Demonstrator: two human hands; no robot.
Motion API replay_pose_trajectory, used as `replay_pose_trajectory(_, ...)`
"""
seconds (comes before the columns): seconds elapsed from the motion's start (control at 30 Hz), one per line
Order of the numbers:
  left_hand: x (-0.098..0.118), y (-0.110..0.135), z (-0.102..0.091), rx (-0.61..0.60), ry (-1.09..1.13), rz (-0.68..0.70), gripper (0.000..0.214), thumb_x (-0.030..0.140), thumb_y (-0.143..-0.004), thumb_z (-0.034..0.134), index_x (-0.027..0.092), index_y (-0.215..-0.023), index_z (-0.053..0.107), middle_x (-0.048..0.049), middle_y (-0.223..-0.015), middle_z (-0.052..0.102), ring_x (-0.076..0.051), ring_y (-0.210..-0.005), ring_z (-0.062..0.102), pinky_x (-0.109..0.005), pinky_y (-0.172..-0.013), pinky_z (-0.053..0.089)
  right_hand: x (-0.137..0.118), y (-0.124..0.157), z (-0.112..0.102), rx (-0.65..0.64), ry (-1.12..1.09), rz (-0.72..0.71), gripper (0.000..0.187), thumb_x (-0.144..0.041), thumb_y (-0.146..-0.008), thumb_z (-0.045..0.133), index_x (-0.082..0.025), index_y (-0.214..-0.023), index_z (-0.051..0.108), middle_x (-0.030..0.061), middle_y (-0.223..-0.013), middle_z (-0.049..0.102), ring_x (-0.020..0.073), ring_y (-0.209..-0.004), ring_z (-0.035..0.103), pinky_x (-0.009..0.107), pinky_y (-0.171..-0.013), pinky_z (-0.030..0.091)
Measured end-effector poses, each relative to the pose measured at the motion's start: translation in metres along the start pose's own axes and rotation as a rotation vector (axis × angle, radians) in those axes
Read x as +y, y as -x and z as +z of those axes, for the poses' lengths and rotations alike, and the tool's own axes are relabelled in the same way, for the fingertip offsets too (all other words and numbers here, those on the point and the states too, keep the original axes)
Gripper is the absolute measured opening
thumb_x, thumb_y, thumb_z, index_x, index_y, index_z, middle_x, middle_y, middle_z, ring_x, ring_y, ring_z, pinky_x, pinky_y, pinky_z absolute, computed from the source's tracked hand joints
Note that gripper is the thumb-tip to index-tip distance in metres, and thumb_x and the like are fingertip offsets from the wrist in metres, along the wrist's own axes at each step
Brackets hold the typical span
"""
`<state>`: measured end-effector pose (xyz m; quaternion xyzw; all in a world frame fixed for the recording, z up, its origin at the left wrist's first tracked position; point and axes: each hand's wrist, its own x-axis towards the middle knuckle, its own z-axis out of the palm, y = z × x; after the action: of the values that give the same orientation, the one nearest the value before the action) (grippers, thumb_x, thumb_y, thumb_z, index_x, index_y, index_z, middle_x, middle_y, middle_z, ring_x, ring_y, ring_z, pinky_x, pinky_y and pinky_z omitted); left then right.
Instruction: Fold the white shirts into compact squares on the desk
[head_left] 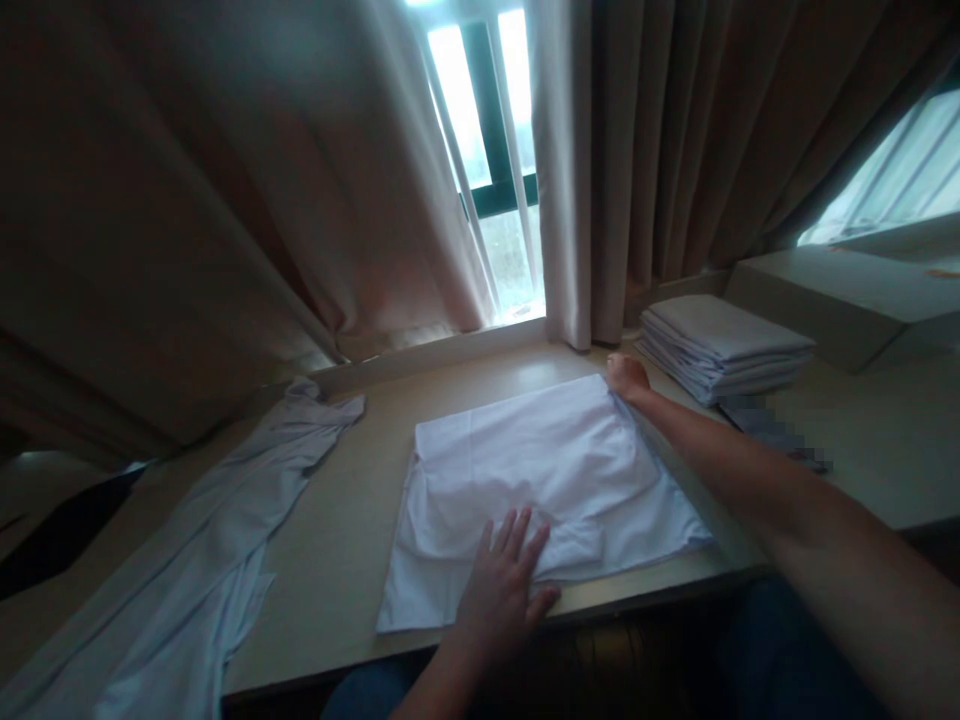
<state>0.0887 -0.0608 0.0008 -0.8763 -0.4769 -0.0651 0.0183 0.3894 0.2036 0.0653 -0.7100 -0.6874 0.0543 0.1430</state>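
A white cloth (540,480) lies spread flat on the beige table (352,500) in front of me, partly folded over itself. My left hand (502,575) rests flat on its near edge with fingers stretched out. My right hand (626,378) reaches to the cloth's far right corner, fingers curled closed on that corner.
A stack of folded white cloths (724,345) sits at the right by the curtain. A long unfolded pale cloth (202,560) trails across the table's left side. Brown curtains (225,180) and a window (487,130) stand behind. A raised ledge (840,290) is at far right.
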Motion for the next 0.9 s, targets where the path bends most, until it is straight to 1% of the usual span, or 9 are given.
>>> replay_pose_trajectory(0.1, 0.0, 0.0, 0.0, 0.011, -0.005, 0.011, 0.071, 0.058, -0.087, 0.045, 0.03, -0.149, 0.024, -0.0064, -0.159, 0.019, -0.03, -0.145, 0.019, -0.054, -0.113, 0.022, -0.001, -0.006, 0.023, -0.033, 0.034, -0.173, 0.06, -0.045, -0.097, 0.039, -0.01, -0.145, 0.035, 0.015, -0.152, 0.031, 0.0244, -0.141, 0.025, 0.035, -0.116, 0.02)
replay_pose_trajectory(0.17, -0.001, -0.001, 0.001, 0.012, -0.01, 0.017, 0.071, 0.058, -0.087, 0.044, 0.03, -0.149, 0.024, -0.007, -0.159, 0.018, -0.03, -0.145, 0.018, -0.054, -0.112, 0.022, 0.003, -0.001, 0.043, -0.111, 0.072, -0.238, 0.079, -0.059, -0.093, 0.035, -0.007, -0.151, 0.021, 0.0134, -0.158, 0.015, 0.0248, -0.146, 0.008, 0.037, -0.118, 0.007)
replay_pose_trajectory(0.27, -0.001, -0.001, 0.002, -0.011, -0.014, 0.021, 0.071, 0.057, -0.088, 0.042, 0.029, -0.15, 0.023, -0.0075, -0.159, 0.016, -0.03, -0.145, 0.016, -0.055, -0.112, 0.022, 0.014, 0.006, 0.07, -0.23, 0.087, -0.187, 0.089, -0.069, -0.09, 0.022, -0.006, -0.152, 0.012, 0.0126, -0.159, 0.008, 0.0253, -0.146, 0.003, 0.041, -0.118, 0.003)
replay_pose_trajectory(0.37, -0.001, -0.002, 0.003, -0.041, -0.01, 0.016, 0.071, 0.058, -0.088, 0.042, 0.029, -0.15, 0.023, -0.0071, -0.16, 0.013, -0.03, -0.146, 0.013, -0.056, -0.113, 0.021, 0.023, 0.008, 0.084, -0.218, 0.071, -0.159, 0.09, -0.072, -0.089, 0.013, -0.01, -0.153, 0.01, 0.0098, -0.16, 0.006, 0.0241, -0.146, 0.0, 0.042, -0.117, 0.001)
replay_pose_trajectory(0.5, -0.001, -0.002, 0.004, -0.039, -0.006, 0.008, 0.07, 0.057, -0.088, 0.043, 0.029, -0.15, 0.023, -0.0068, -0.16, 0.014, -0.03, -0.146, 0.013, -0.055, -0.113, 0.02, 0.025, 0.006, 0.084, -0.199, 0.068, -0.172, 0.089, -0.072, -0.088, 0.011, -0.011, -0.153, 0.01, 0.0091, -0.16, 0.007, 0.0234, -0.146, -0.001, 0.043, -0.117, 0.0)
replay_pose_trajectory(0.6, -0.001, -0.001, 0.004, -0.029, -0.01, 0.013, 0.071, 0.057, -0.088, 0.043, 0.029, -0.15, 0.023, -0.0073, -0.159, 0.015, -0.03, -0.146, 0.014, -0.055, -0.113, 0.02, 0.019, 0.008, 0.075, -0.21, 0.086, -0.172, 0.086, -0.07, -0.089, 0.012, -0.012, -0.153, 0.012, 0.0085, -0.16, 0.007, 0.0245, -0.146, -0.003, 0.047, -0.116, -0.002)
replay_pose_trajectory(0.67, -0.001, -0.001, 0.004, -0.028, -0.015, 0.011, 0.072, 0.058, -0.088, 0.043, 0.029, -0.15, 0.023, -0.0073, -0.159, 0.015, -0.03, -0.145, 0.015, -0.055, -0.113, 0.021, 0.012, 0.014, 0.066, -0.166, 0.105, -0.197, 0.085, -0.069, -0.09, 0.012, -0.012, -0.153, 0.013, 0.0086, -0.16, 0.006, 0.0252, -0.146, -0.005, 0.049, -0.115, -0.005)
replay_pose_trajectory(0.8, -0.001, -0.001, 0.005, -0.018, -0.013, 0.01, 0.071, 0.058, -0.088, 0.043, 0.03, -0.15, 0.023, -0.0071, -0.159, 0.015, -0.03, -0.145, 0.015, -0.055, -0.113, 0.021, 0.002, 0.049, 0.051, -0.021, 0.124, -0.335, 0.088, -0.07, -0.09, 0.009, -0.01, -0.152, 0.015, 0.0103, -0.159, 0.009, 0.0245, -0.146, -0.004, 0.047, -0.116, -0.008)
replay_pose_trajectory(0.9, -0.001, 0.0, 0.006, -0.006, -0.002, 0.007, 0.07, 0.06, -0.087, 0.041, 0.03, -0.149, 0.025, -0.0072, -0.159, 0.016, -0.031, -0.145, 0.016, -0.055, -0.112, 0.02, 0.007, 0.087, 0.051, -0.02, 0.14, -0.355, 0.092, -0.073, -0.088, 0.009, -0.007, -0.151, 0.02, 0.0134, -0.158, 0.014, 0.0261, -0.146, 0.0, 0.044, -0.117, -0.005)
